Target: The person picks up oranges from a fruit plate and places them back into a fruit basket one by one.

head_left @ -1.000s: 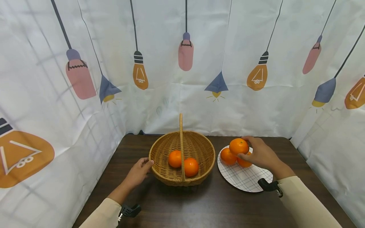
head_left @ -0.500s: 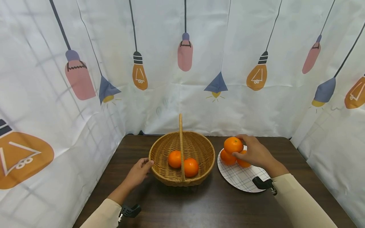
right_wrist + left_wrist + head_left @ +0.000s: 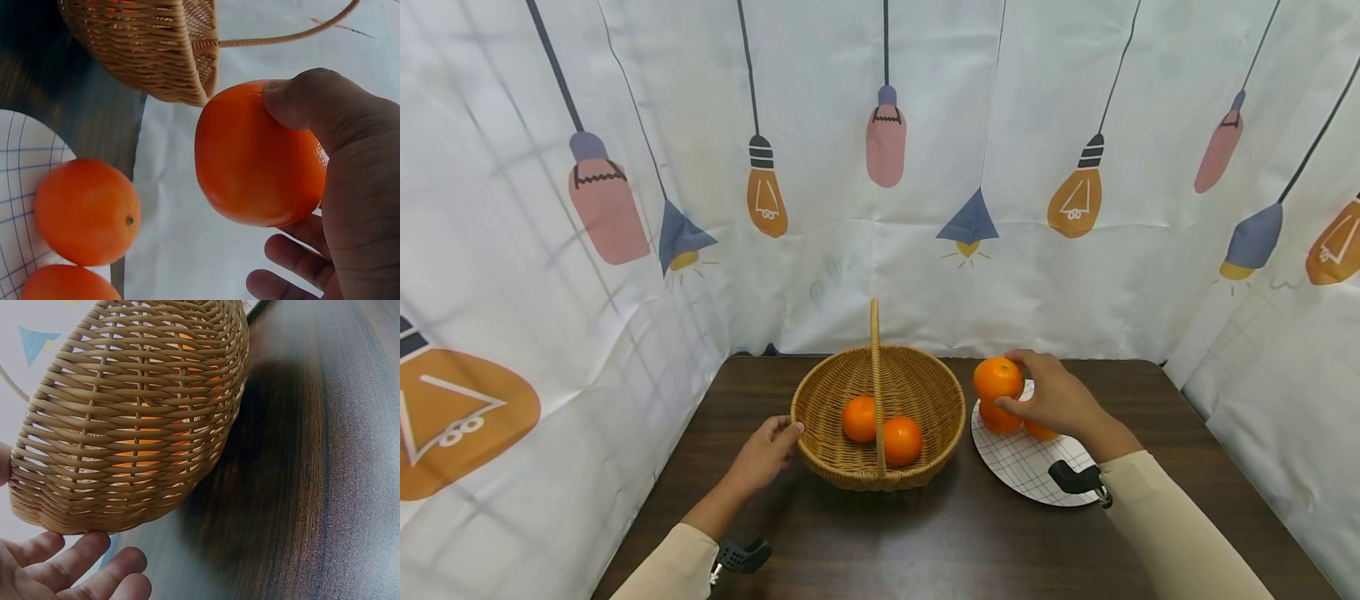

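Observation:
My right hand [image 3: 1060,400] grips an orange [image 3: 997,378] between thumb and fingers, held up over the plate's left side. In the right wrist view the thumb presses on the held fruit's upper side, and two more oranges lie lower left. On the round white plate [image 3: 1037,479] with its grid pattern sit an orange [image 3: 1000,418] and another orange [image 3: 1039,431], partly hidden by the hand. My left hand [image 3: 765,454] pinches the left rim of a wicker basket [image 3: 925,387]. Inside the basket are a left orange [image 3: 859,419] and a right orange [image 3: 902,441].
The basket's tall handle [image 3: 876,367] arches over its middle, front to back. Everything stands on a dark wooden table [image 3: 925,542]. White curtains [image 3: 865,267] printed with hanging lamps close off the back and both sides.
My right hand has carried the held orange leftward and slightly up, towards the basket. The left hand stays at the rim.

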